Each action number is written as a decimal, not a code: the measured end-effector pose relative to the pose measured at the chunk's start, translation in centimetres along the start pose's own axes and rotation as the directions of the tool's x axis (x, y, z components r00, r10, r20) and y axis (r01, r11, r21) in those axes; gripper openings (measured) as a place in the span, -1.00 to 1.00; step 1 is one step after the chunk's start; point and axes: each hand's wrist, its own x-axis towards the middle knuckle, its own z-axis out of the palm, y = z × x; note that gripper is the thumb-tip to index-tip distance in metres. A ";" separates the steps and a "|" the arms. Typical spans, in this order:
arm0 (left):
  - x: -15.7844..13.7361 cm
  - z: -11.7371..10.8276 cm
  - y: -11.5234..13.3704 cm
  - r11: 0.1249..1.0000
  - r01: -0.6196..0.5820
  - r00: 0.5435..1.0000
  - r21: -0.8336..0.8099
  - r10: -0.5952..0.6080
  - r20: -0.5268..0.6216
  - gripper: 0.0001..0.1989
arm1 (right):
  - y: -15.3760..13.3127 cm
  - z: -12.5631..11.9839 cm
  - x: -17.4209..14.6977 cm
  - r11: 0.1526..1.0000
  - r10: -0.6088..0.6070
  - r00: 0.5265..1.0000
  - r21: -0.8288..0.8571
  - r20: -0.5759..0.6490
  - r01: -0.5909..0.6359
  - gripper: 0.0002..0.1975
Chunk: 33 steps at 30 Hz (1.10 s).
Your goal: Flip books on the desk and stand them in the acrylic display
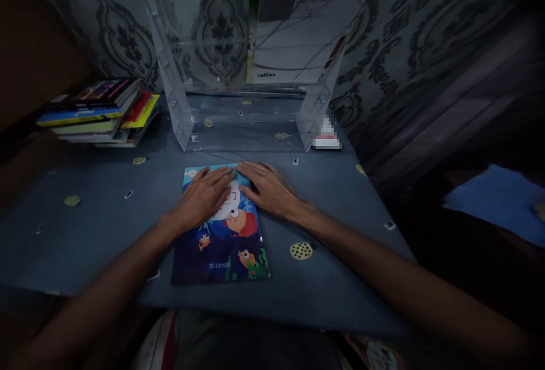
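Observation:
A blue picture book [221, 245] with orange cartoon fish on its cover lies closed and flat on the table, near the front edge. My left hand [208, 191] rests flat on the upper part of the cover, fingers stretched out to the right. My right hand [270, 188] lies over the book's upper right corner, its fingers extended and its fingertips close to those of my left hand. Parts of the title circle are hidden under the hands. Neither hand grips anything.
A clear acrylic rack [247, 142] stands behind the book, with a white booklet [293, 46] upright in its right side. Several books [93, 114] are stacked at the back left. A blurred white object [327, 137] sits right of the rack. The patterned tablecloth [340, 290] covers the table.

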 end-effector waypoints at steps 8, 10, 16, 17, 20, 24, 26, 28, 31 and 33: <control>-0.7 -1.9 -1.5 0.920 0.333 0.942 0.204 -0.334 -0.031 -0.59 | 0.3 0.2 0.0 1.000 0.004 0.999 -0.015 0.050 -0.003 -0.53; -0.6 -2.3 -1.6 0.901 0.356 0.932 0.248 -0.361 -0.024 -0.60 | 0.2 0.3 0.1 1.000 0.008 0.998 -0.024 0.056 -0.007 -0.53; -0.5 -2.1 -1.3 0.889 0.323 0.945 0.325 -0.319 -0.065 -0.63 | -0.7 0.1 -0.3 0.997 -0.001 0.999 -0.073 0.051 0.005 -0.55; -0.6 -2.0 -1.2 0.896 0.312 0.950 0.317 -0.303 -0.078 -0.64 | -0.9 0.0 -0.8 0.996 -0.001 0.999 -0.086 0.046 0.005 -0.55; -1.0 -1.3 -0.3 0.934 0.264 0.964 0.241 -0.245 -0.107 -0.66 | -1.8 -0.4 -3.3 0.990 -0.009 1.000 -0.139 0.013 0.011 -0.55; -0.5 -0.1 2.4 0.988 0.122 0.988 0.098 -0.112 -0.108 -0.67 | -2.1 -0.9 -8.8 0.971 0.006 0.995 -0.236 -0.099 -0.029 -0.54; 0.7 0.6 4.2 0.998 0.040 0.996 0.047 -0.036 -0.086 -0.69 | -1.4 -1.2 -11.6 0.960 0.031 0.986 -0.269 -0.161 -0.075 -0.54; 2.6 1.2 5.9 1.000 -0.018 0.998 0.023 0.020 -0.064 -0.72 | -0.2 -1.7 -13.9 0.956 0.053 0.977 -0.272 -0.207 -0.109 -0.53; 6.0 2.0 7.4 0.999 -0.042 0.997 0.012 0.043 -0.067 -0.75 | 2.3 -2.5 -15.4 0.952 0.092 0.969 -0.264 -0.229 -0.153 -0.50; 8.0 2.4 7.2 1.000 -0.031 0.996 -0.005 0.030 -0.083 -0.76 | 3.9 -2.9 -14.7 0.951 0.122 0.968 -0.254 -0.218 -0.176 -0.49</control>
